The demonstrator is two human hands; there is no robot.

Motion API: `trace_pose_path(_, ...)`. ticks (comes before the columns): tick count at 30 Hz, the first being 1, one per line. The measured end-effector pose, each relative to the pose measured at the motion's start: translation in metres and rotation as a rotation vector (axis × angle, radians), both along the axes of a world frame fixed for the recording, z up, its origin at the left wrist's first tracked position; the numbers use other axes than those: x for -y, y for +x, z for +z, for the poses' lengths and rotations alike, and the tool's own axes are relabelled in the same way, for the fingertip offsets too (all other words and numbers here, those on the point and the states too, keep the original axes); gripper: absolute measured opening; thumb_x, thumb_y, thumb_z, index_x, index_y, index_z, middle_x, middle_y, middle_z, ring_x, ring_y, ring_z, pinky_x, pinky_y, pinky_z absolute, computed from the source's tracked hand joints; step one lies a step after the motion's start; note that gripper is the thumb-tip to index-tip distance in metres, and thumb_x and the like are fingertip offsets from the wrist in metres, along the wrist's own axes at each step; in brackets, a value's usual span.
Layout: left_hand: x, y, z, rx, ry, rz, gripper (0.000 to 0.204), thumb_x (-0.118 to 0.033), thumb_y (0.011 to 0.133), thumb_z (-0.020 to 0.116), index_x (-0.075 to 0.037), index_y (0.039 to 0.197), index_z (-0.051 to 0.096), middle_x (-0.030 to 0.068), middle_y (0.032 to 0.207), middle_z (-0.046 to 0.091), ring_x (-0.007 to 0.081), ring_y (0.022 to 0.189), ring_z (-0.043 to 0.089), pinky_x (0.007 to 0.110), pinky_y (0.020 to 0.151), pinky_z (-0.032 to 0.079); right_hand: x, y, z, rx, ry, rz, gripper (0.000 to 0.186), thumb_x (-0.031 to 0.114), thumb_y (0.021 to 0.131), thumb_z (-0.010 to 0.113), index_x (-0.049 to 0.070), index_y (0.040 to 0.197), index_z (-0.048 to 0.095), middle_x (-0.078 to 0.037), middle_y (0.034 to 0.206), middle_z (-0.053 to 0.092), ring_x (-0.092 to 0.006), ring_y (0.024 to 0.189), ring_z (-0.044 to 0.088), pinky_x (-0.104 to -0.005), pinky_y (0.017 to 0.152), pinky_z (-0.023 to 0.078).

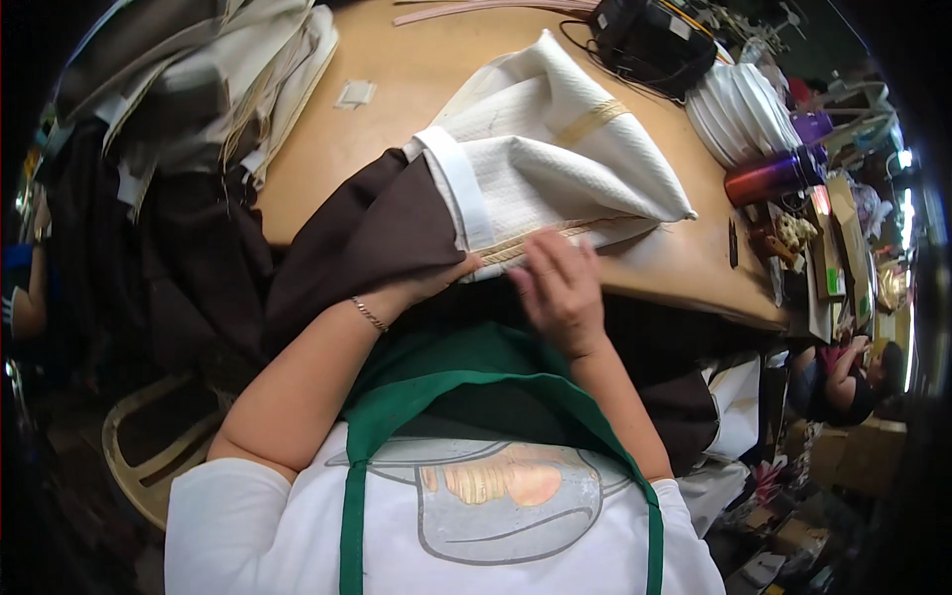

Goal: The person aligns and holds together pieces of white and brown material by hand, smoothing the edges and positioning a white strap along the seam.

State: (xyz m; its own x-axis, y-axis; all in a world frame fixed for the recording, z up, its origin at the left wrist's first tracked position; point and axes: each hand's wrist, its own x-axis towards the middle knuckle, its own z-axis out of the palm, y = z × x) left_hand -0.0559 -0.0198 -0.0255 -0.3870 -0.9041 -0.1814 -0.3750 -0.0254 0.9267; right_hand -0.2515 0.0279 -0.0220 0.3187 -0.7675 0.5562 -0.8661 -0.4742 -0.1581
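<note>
Left hand [428, 286]: pinching brown fabric [382, 223] at near edge
Right hand [563, 290]: spreading loosely beside beige trim [508, 248]
Desk [387, 89]: carrying metallic bottle [769, 178], right

Left grip [431, 285]: thumb extended, other fingers hidden; left forearm [312, 369] slanting from below left. Right grip [563, 297], near its right: fingers parted, blurred; right forearm [622, 409] below it.

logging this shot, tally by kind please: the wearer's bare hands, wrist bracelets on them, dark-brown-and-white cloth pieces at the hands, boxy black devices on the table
Wearer's bare hands, left hand and right hand: 2
Gold-coloured chain bracelet: 1
Dark-brown-and-white cloth piece: 1
Boxy black device: 1
Total: 5
</note>
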Motion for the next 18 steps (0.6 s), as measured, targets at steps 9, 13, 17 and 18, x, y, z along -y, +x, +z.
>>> trace_pose_path(9,0.002,-0.005,0.034,0.498,-0.213,-0.109,0.049,-0.033,0.072,0.068,0.001,0.105,0.056,0.0151,0.101,0.058,0.0271,0.093,0.054,0.035,0.083,0.042,0.008,-0.024,-0.021,-0.138,0.06,-0.11,0.029,0.03,0.08,0.062,0.014,0.104,0.062,-0.003,0.118,0.056,-0.0168,0.112,0.051,-0.0486,0.097,0.028)
trace_pose_path(13,-0.005,-0.002,0.014,0.274,-0.505,0.016,0.029,-0.032,0.075,0.062,-0.003,0.078,0.061,0.0138,0.079,0.059,0.0273,0.074,0.056,0.038,0.069,0.044,0.014,-0.06,-0.019,-0.112,0.082,-0.366,0.028,0.036,0.083,0.056,0.014,0.098,0.063,-0.004,0.104,0.062,-0.0216,0.099,0.058,-0.0539,0.095,0.031)
trace_pose_path(17,-0.002,0.006,0.014,0.331,-0.476,-0.043,0.031,-0.032,0.076,0.063,-0.002,0.086,0.061,0.0126,0.086,0.06,0.0252,0.081,0.056,0.036,0.073,0.043,0.018,-0.072,-0.005,-0.059,0.199,-0.401,0.031,0.038,0.084,0.054,0.011,0.097,0.064,-0.008,0.098,0.064,-0.0253,0.093,0.059,-0.0542,0.093,0.032)
trace_pose_path(18,-0.002,0.008,0.013,0.346,-0.438,-0.068,0.033,-0.031,0.076,0.063,-0.002,0.09,0.061,0.0116,0.089,0.061,0.0238,0.084,0.056,0.035,0.075,0.043,0.016,-0.071,-0.005,-0.022,0.222,-0.369,0.031,0.037,0.084,0.054,0.01,0.097,0.063,-0.009,0.097,0.064,-0.0257,0.092,0.059,-0.0533,0.093,0.032)
